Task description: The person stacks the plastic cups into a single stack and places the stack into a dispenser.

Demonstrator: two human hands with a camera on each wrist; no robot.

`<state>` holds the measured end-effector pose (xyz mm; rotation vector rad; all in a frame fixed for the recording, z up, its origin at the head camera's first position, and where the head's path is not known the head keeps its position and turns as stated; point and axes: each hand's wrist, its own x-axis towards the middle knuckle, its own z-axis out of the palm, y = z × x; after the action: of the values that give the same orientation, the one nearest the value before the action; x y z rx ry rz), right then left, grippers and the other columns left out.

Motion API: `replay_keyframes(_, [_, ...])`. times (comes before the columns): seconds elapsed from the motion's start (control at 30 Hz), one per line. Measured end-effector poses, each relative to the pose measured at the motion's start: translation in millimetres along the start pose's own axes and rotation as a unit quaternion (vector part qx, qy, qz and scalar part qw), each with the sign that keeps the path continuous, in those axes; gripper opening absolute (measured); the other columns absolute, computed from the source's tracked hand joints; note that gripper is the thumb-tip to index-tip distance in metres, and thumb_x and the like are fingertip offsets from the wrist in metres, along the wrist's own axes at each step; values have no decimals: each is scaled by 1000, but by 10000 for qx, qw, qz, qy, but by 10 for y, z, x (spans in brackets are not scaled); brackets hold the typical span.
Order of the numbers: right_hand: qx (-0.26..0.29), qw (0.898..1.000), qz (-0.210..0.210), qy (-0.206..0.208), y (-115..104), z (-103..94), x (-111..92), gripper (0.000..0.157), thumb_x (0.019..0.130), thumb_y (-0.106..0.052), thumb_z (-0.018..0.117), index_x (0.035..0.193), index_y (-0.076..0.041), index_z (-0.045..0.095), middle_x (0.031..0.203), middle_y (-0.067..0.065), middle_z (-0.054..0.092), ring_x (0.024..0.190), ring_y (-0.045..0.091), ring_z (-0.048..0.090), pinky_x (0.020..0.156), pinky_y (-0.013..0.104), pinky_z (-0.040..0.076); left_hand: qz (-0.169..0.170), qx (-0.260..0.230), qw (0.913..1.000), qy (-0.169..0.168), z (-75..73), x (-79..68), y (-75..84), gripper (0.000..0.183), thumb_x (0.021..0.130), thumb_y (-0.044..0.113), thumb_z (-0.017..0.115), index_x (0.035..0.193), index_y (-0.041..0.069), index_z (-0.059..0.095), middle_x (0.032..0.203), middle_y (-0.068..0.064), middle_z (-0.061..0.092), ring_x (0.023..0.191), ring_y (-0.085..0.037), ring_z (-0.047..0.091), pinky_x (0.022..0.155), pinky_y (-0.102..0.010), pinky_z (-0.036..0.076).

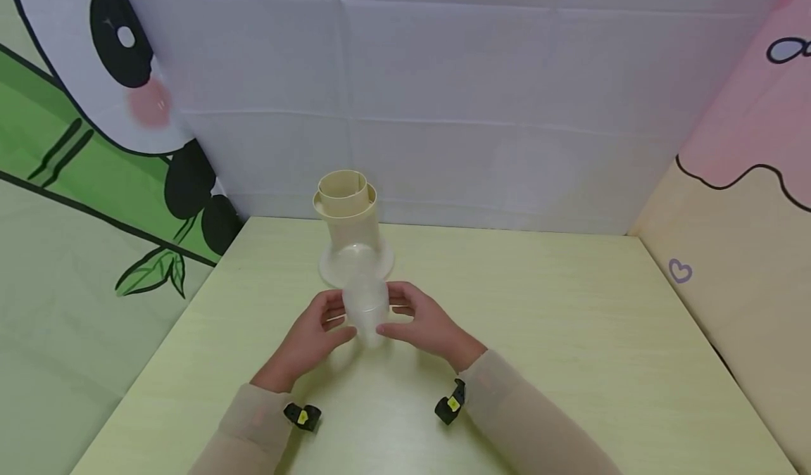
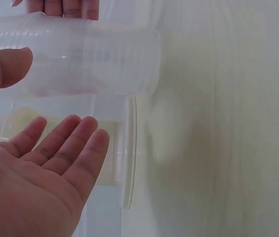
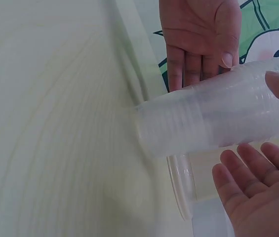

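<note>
A stack of clear plastic cups point(image 1: 366, 302) stands upright near the middle of the table, between my two hands. My left hand point(image 1: 319, 327) is at its left side, fingers slightly bent and thumb apart from them. Opposite it, my right hand point(image 1: 421, 317) frames the right side in the same way. Close up in the left wrist view, the cup stack point(image 2: 90, 57) passes between thumb and fingers, with gaps showing around it. The right wrist view shows ribbed, nested rims on the cup stack point(image 3: 198, 121) at the end nearest the table; right-hand fingers point(image 3: 248, 173) lie spread beside it.
Just behind the cups stands a cream holder point(image 1: 351, 229) with two upright tubes on a round, clear-edged base. The pale wooden table point(image 1: 538, 334) extends to a white cloth backdrop point(image 1: 443, 109). Printed cloth panels border the left and right sides.
</note>
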<state>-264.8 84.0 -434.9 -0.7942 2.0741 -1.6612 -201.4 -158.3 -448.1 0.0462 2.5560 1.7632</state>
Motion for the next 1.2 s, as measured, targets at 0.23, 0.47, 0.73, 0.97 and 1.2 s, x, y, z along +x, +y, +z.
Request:
replay_keyframes(0.23, [35,9999,116,43,48,51,5,61,89,-21,83,142,-16,54,137,-3,60,126,19,56,112,43,44,-73,-71,9999,-23,20,-8,3,66,93,15,76,149,4,42,145,-17,53,134,-34,51,115,-49,41])
replay_keyframes(0.47, [23,9999,126,83,70,75,25,58,90,-24,82,140,-14,55,134,-2,60,125,20,58,110,41,46,-99,-158,9998,-61,68,1,4,63,94,15,76,146,4,44,143,-15,55,133,-32,53,114,-47,42])
replay_keyframes(0.73, [81,9997,201,115,56,92,63,56,91,-27,82,139,-15,56,133,-3,61,124,19,60,106,36,49,-28,-162,9998,-112,77,32,2,66,93,15,77,148,4,43,143,-16,55,132,-34,54,112,-47,44])
replay_keyframes(0.97, [67,9996,276,70,44,95,72,55,91,-28,82,138,-15,57,133,-4,61,124,18,60,106,36,49,-65,-135,9998,-142,85,17,31,67,93,17,77,149,4,42,145,-17,54,133,-35,54,111,-48,45])
replay_keyframes(1.2, [52,9995,300,39,34,99,69,56,91,-28,81,139,-15,56,133,-4,61,124,18,60,106,37,49,-23,-153,9997,-164,94,8,14,67,94,18,77,150,4,42,143,-17,55,130,-34,57,108,-47,48])
